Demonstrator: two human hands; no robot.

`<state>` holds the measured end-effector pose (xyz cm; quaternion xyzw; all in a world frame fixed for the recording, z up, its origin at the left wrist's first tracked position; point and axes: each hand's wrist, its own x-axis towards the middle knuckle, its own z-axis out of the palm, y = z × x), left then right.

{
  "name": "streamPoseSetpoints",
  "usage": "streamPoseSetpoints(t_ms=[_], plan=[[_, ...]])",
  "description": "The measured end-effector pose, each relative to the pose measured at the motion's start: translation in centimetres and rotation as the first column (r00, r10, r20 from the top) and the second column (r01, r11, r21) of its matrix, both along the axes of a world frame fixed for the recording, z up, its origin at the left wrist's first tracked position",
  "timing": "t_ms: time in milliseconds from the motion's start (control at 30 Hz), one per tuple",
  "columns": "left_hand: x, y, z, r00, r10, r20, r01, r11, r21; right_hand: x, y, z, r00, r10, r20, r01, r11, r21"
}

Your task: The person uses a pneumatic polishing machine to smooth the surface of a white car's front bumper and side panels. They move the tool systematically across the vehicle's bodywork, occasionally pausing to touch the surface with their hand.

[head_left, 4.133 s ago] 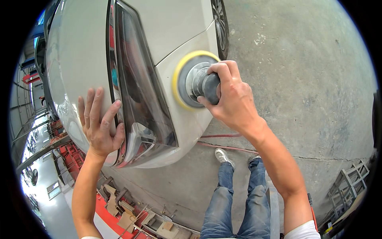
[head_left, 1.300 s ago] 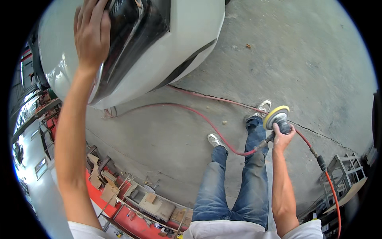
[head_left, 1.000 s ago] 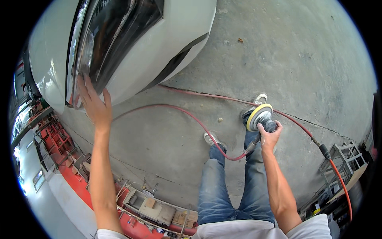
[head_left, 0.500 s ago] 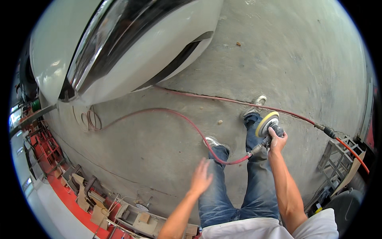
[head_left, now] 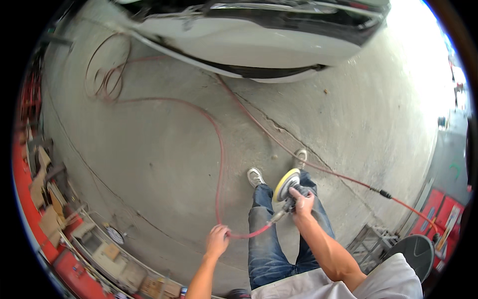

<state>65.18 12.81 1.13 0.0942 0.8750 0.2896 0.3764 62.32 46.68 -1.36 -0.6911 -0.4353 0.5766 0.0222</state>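
In my right hand (head_left: 302, 203) is an air sander (head_left: 286, 184), a round pad with a yellow edge and a dark body. My fingers wrap its body, in front of my right thigh. A red air hose (head_left: 220, 159) joins the sander's metal fitting and curves left to my left hand (head_left: 217, 242). That hand is closed around the hose, left of my knees. Beyond the hand the hose runs away across the floor into loose coils (head_left: 107, 84).
A pale car body (head_left: 259, 45) with dark trim stands ahead. Another red hose (head_left: 279, 142) crosses the concrete floor toward the right. Cardboard and parts (head_left: 50, 219) line the left edge. A metal step stand (head_left: 368, 246), a dark round bin (head_left: 413, 256) and red cabinets (head_left: 435, 214) are at right.
My left hand has closed on the air hose; before, it was open and apart from it. My view has turned right, bringing the car straight ahead. The sander stays in my right hand.
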Motion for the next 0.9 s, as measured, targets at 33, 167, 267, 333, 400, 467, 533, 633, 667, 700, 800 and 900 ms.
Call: streamPoseSetpoints(t_ms=[33, 167, 267, 333, 400, 467, 533, 633, 667, 700, 800, 900], plan=[[1.4, -1.6, 1.1, 0.999, 0.036, 0.004, -0.035, 0.999, -0.032, -1.8, -1.9, 2.1, 1.0, 0.029, -0.007, -0.03, 0.999, -0.022], [6.9, -5.8, 4.7, 0.977, 0.213, 0.015, -0.211, 0.974, -0.085, -5.4, -7.0, 4.4, 0.949, 0.29, 0.126, -0.288, 0.957, -0.036], [9.6, -6.6, 7.8, 0.962, 0.268, -0.053, -0.273, 0.945, -0.183, -9.4, -8.6, 7.5, 0.916, 0.392, 0.082, -0.384, 0.918, -0.102], [12.5, -9.2, 8.7, 0.95, 0.312, -0.012, -0.304, 0.916, -0.263, -11.4, -10.1, 9.0, 0.896, 0.443, 0.042, -0.439, 0.896, -0.068], [14.3, -12.6, 9.5, 0.935, 0.354, -0.006, -0.335, 0.878, -0.343, -12.8, -10.8, 8.7, 0.869, 0.493, 0.038, -0.492, 0.87, -0.022], [13.4, -17.0, 11.3, 0.934, 0.356, -0.016, -0.328, 0.843, -0.425, -15.2, -11.5, 9.9, 0.894, 0.447, 0.001, -0.447, 0.894, 0.009], [10.7, -21.1, 13.2, 0.928, 0.371, -0.039, -0.349, 0.827, -0.441, -17.5, -11.7, 12.4, 0.917, 0.398, -0.019, -0.397, 0.917, 0.036], [5.5, -27.7, 15.0, 0.921, 0.384, -0.061, -0.36, 0.782, -0.509, -21.8, -13.7, 16.0, 0.946, 0.324, 0.016, -0.324, 0.943, 0.08], [3.7, -29.7, 15.7, 0.917, 0.393, -0.068, -0.365, 0.758, -0.541, -23.5, -14.7, 16.3, 0.952, 0.304, 0.018, -0.305, 0.948, 0.095], [1.4, -31.5, 16.0, 0.921, 0.387, -0.041, -0.341, 0.755, -0.56, -24.2, -15.0, 16.3, 0.963, 0.269, 0.024, -0.27, 0.955, 0.123], [-6.1, -37.0, 19.5, 0.91, 0.412, 0.047, -0.288, 0.709, -0.644, -29.0, -20.1, 16.2, 0.974, 0.227, -0.01, -0.225, 0.968, 0.112], [-13.6, -41.3, 21.9, 0.886, 0.453, 0.1, -0.267, 0.675, -0.688, -33.9, -24.2, 14.2, 0.962, 0.262, -0.076, -0.256, 0.964, 0.073]])
